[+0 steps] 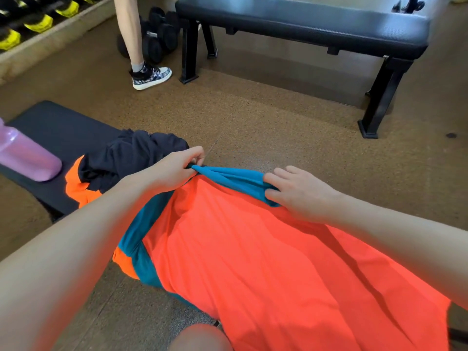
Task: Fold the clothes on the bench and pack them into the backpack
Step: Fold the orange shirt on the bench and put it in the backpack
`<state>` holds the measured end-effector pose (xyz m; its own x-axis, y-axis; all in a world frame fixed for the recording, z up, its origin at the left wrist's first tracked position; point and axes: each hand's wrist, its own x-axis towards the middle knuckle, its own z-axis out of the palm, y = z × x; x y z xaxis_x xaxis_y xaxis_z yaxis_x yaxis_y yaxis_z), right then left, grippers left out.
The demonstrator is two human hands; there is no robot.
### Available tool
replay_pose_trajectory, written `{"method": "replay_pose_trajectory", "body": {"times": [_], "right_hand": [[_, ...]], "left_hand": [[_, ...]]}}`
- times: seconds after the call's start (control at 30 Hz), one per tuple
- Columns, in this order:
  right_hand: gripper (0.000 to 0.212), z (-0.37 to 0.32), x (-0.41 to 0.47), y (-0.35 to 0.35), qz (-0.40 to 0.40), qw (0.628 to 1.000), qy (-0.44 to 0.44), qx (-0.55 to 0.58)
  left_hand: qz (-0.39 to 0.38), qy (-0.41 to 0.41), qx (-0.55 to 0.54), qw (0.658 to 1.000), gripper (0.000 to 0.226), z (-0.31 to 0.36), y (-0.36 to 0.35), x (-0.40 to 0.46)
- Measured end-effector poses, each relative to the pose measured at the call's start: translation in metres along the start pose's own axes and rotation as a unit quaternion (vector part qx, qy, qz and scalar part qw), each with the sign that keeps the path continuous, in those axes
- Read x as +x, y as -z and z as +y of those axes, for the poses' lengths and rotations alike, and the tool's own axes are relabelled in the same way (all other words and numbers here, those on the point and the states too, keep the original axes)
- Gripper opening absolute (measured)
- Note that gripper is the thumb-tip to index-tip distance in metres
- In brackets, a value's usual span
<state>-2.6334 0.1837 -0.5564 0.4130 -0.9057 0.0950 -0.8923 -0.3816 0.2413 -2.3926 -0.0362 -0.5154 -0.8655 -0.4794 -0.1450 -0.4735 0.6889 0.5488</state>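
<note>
Folding was at its opening step: the left hand (pixel 177 165) pinched the orange shirt (pixel 266 249) by its teal band (pixel 233 178) at 12 o'clock, the right hand (pixel 301 193) gripped its other end, and squaring seemed due next.

left hand (pixel 177 168): fingers pinched | right hand (pixel 301 191): fingers spread, thumb tucked

Even, bright indoor light. Soft shadow under far bench (pixel 301 24). Wide-angle bending at edges. Near forearms blurred; left forearm (pixel 63 249) worst. Floor (pixel 253 117) sharp.
</note>
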Motion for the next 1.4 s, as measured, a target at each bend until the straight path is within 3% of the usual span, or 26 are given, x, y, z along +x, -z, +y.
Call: {"method": "replay_pose_trajectory", "body": {"times": [0.13, 0.27, 0.5, 0.57, 0.7, 0.8, 0.87, 1.0, 1.17, 1.27, 1.33, 1.4], "right_hand": [[0.022, -0.013, -0.004, 0.003, -0.082, 0.994, -0.033, 0.058], [0.019, -0.016, -0.004, 0.006, -0.094, 0.983, -0.085, 0.135], [0.057, -0.005, 0.02, 0.013, -0.171, 0.9, -0.26, 0.305], [0.053, -0.003, 0.026, 0.009, -0.162, 0.898, -0.28, 0.299], [0.043, 0.0, 0.031, 0.002, -0.14, 0.882, -0.322, 0.314], [0.03, 0.005, 0.032, -0.004, -0.108, 0.867, -0.339, 0.35], [0.02, 0.011, 0.034, -0.007, -0.113, 0.84, -0.356, 0.394], [0.065, 0.022, 0.047, -0.009, -0.212, 0.791, -0.35, 0.456], [0.098, 0.03, 0.057, -0.015, -0.288, 0.731, -0.341, 0.516], [0.088, 0.023, 0.057, -0.023, -0.304, 0.617, -0.361, 0.63], [0.086, 0.018, 0.055, -0.033, -0.325, 0.587, -0.368, 0.644], [0.072, 0.017, 0.051, -0.04, -0.32, 0.577, -0.384, 0.646]], "left_hand": [[-0.021, 0.007, -0.015, 1.0, 0.021, 0.002, 0.002, 0.0], [-0.035, 0.031, -0.001, 0.999, 0.022, 0.007, 0.004, 0.0], [-0.002, 0.112, -0.007, 0.994, 0.026, 0.012, 0.002, 0.003], [0.008, 0.104, 0.004, 0.995, 0.04, 0.013, 0.001, 0.004], [0.008, 0.068, 0.043, 0.997, 0.022, 0.013, 0.002, 0.002], [0.009, 0.051, 0.042, 0.998, 0.022, 0.011, 0.002, 0.001], [0.012, 0.04, 0.04, 0.998, 0.02, 0.01, 0.002, 0.001], [0.019, 0.024, 0.033, 0.999, 0.023, 0.006, 0.0, 0.003], [0.013, 0.009, 0.04, 0.999, 0.024, 0.003, 0.0, 0.003], [0.015, 0.015, 0.052, 0.998, 0.025, 0.002, -0.003, 0.001], [0.014, 0.004, 0.072, 0.997, 0.023, 0.001, -0.003, 0.001], [0.004, -0.011, 0.093, 0.996, 0.02, -0.001, -0.004, 0.001]]}}
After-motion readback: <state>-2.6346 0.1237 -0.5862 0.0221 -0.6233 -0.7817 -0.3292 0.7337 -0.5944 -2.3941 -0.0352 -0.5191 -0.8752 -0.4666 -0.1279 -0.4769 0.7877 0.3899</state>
